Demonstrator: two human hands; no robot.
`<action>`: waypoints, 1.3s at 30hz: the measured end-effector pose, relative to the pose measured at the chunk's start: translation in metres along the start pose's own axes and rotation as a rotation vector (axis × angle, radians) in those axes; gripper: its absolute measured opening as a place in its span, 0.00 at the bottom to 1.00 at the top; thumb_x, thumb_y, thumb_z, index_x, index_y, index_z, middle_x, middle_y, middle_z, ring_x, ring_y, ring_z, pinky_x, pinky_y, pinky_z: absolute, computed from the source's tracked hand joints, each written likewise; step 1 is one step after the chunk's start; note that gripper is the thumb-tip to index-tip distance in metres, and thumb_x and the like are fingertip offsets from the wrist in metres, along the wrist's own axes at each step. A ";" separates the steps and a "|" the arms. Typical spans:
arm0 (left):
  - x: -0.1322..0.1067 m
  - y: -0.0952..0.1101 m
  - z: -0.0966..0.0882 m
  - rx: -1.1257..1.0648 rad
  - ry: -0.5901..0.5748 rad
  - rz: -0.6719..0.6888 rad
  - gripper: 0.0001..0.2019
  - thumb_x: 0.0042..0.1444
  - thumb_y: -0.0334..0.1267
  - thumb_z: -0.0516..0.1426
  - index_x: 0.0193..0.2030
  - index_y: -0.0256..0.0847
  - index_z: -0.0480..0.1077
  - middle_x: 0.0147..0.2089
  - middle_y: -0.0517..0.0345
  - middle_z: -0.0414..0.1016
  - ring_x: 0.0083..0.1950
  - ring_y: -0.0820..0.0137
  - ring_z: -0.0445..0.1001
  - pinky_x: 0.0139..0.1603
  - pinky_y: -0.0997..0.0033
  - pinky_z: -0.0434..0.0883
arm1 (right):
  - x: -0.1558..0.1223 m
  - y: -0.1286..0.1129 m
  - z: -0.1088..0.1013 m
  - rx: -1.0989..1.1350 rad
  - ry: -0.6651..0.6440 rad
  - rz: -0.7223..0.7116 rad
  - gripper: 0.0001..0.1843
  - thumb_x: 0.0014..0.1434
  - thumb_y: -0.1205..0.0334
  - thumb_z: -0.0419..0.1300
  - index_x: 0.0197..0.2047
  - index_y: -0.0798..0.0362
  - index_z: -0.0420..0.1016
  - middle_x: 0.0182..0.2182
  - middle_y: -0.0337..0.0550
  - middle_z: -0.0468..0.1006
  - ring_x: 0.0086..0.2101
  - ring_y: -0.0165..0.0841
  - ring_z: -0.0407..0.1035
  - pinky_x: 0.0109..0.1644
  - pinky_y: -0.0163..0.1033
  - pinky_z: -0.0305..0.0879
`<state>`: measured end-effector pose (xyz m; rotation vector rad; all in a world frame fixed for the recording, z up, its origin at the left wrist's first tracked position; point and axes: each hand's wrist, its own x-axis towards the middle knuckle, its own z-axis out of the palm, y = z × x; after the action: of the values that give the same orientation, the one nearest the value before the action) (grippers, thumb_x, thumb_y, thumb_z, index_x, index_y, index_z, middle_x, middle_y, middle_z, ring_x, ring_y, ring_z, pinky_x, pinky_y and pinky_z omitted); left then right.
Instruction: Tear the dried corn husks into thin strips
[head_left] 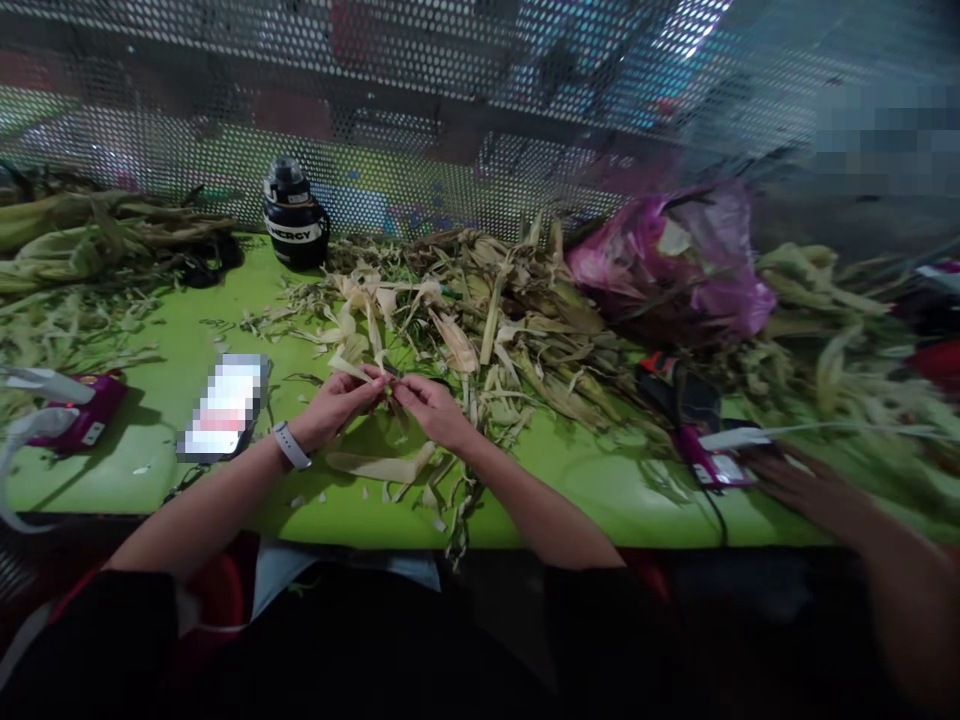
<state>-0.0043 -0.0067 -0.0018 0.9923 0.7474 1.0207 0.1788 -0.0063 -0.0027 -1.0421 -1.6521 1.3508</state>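
Note:
Both of my hands meet at the middle of the green table (225, 320). My left hand (341, 400), with a pale band on its wrist, pinches a strip of corn husk (351, 368). Close against it, my right hand (427, 408) has its fingers closed at the same husk, their tips almost touching the left ones. Below the hands lies a loose pale husk piece (375, 466). A heap of dry corn husks (540, 350) spreads just beyond and to the right. The fingertips partly hide what is between them.
A black bottle (297, 225) stands at the back near a perforated metal panel (465, 120). Left of my hands lies a phone (225, 410). Purple devices with white cables (79, 412) sit at either side. A pink plastic bag (675, 260) rests on the husks. Another person's hand (806, 475) is at right.

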 end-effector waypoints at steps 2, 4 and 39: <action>0.000 0.000 0.001 0.039 0.012 -0.005 0.16 0.48 0.46 0.68 0.37 0.37 0.76 0.27 0.62 0.72 0.27 0.79 0.66 0.28 0.78 0.63 | 0.000 0.000 -0.001 0.047 0.014 0.033 0.24 0.56 0.37 0.59 0.30 0.52 0.67 0.23 0.34 0.69 0.25 0.27 0.62 0.31 0.34 0.59; 0.001 -0.002 0.000 0.079 0.016 -0.002 0.16 0.49 0.47 0.68 0.36 0.36 0.76 0.27 0.62 0.71 0.27 0.79 0.65 0.28 0.77 0.64 | 0.000 -0.001 -0.003 0.120 -0.029 0.102 0.24 0.56 0.36 0.58 0.32 0.51 0.66 0.22 0.34 0.72 0.24 0.28 0.65 0.30 0.35 0.62; 0.009 -0.005 -0.004 0.259 0.125 0.052 0.16 0.50 0.47 0.66 0.32 0.35 0.72 0.21 0.67 0.61 0.20 0.82 0.55 0.20 0.78 0.51 | 0.009 0.014 -0.013 -0.079 -0.149 -0.031 0.15 0.59 0.48 0.59 0.34 0.51 0.65 0.24 0.33 0.68 0.23 0.27 0.66 0.28 0.35 0.66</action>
<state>-0.0031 0.0017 -0.0089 1.1829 0.9791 1.0556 0.1890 0.0087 -0.0140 -0.9764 -1.8365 1.3817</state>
